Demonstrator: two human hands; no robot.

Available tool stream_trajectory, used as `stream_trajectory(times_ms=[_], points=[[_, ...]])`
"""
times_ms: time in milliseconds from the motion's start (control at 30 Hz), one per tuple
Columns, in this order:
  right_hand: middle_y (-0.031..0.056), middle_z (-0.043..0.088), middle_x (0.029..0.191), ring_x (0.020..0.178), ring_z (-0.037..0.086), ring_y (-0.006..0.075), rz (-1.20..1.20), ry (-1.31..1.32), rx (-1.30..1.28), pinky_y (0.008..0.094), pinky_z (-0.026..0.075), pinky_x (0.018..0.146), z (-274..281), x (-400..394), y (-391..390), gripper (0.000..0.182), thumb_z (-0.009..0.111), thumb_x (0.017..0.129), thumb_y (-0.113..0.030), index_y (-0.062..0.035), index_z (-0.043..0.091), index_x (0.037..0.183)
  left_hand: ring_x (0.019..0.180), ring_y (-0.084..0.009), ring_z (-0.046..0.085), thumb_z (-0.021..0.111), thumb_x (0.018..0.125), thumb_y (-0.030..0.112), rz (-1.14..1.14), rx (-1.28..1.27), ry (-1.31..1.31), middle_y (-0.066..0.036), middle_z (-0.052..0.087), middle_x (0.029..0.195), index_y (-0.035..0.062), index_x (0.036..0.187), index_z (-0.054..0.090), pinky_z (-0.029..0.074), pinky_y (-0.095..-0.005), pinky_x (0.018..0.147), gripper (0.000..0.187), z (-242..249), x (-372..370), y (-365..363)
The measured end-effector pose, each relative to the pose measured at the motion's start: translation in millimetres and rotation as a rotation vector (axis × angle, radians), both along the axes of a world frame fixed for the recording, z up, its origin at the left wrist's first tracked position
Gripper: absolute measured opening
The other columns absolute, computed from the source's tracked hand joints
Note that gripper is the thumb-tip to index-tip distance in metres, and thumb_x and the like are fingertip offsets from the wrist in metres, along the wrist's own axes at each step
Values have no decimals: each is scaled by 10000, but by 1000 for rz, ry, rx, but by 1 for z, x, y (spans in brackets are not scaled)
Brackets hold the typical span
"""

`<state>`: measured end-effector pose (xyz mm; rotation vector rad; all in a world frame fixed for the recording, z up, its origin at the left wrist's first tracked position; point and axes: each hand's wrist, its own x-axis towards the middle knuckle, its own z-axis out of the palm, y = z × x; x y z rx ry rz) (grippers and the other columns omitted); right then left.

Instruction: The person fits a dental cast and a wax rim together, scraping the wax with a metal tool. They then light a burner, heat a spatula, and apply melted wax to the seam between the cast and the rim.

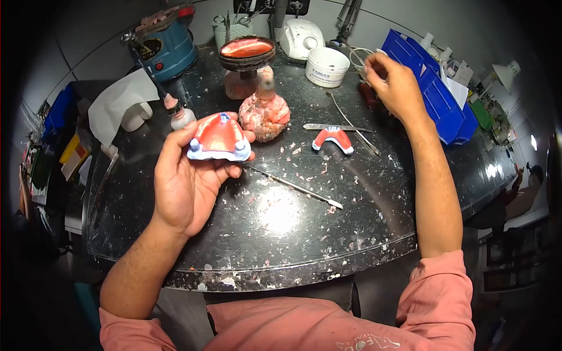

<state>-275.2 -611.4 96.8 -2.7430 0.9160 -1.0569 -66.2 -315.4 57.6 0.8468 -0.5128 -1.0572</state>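
My left hand (184, 175) is wrapped round the rim of a pale blue dental cast (219, 153) with red wax (219, 136) over its arch, held tilted up above the bench. Over the back right of the bench is my right hand (391, 82), its fingers curled together close to a thin pale cable (355, 60); what they hold, if anything, is hidden. A smaller horseshoe-shaped piece of red wax and pale blue material (333, 139) lies at centre right, touching a flat metal spatula (328, 127). Below the cast rests a wax carver (298, 188).
A pan of red wax (247, 48) stands at the back, behind a wax-crusted pink lump (263, 117). A white tub (326, 66), a blue machine (167, 52) and blue bins (433, 88) line the rear. Another thin tool (351, 124) lies near the spatula. Wax scraps dot the black bench.
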Motion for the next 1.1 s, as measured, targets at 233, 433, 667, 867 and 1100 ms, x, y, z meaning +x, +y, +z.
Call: stream_trajectory(times_ms=[233,433,667,867,1100], points=[[-1,699,951,913,636,187,468,-147,-593,364,442,907,2,29,45,221,761,827,-133,-162,738,1045,902,-243,654,412,996,412,-28,-68,-66,-218,650,1137,-69,1343,492,496,-296,744,599,-4,3,1],[-16,693,954,875,626,187,418,-150,-582,322,438,825,-1,29,50,235,769,820,-139,-159,743,1053,1009,-221,654,671,837,38,85,-62,-342,-202,617,1224,-13,1445,386,523,-285,811,673,0,-13,3],[12,702,971,907,643,204,518,-187,-499,330,478,805,-4,33,56,282,747,815,-51,-127,728,1087,970,-203,681,668,828,-35,28,25,-338,-184,632,1204,24,1426,392,531,-259,776,661,1,-9,2],[28,716,994,923,653,205,559,-154,-519,346,477,824,-1,32,57,309,727,821,-22,-117,707,1113,891,-175,677,712,813,-20,0,-29,-340,-185,645,1164,44,1407,406,524,-247,696,671,1,-10,4],[17,715,994,931,654,190,542,-141,-514,341,446,839,-1,31,58,286,717,831,-23,-129,717,1096,837,-159,692,798,793,4,41,-3,-472,-142,685,1033,39,1301,425,543,-226,613,631,1,-12,4]])
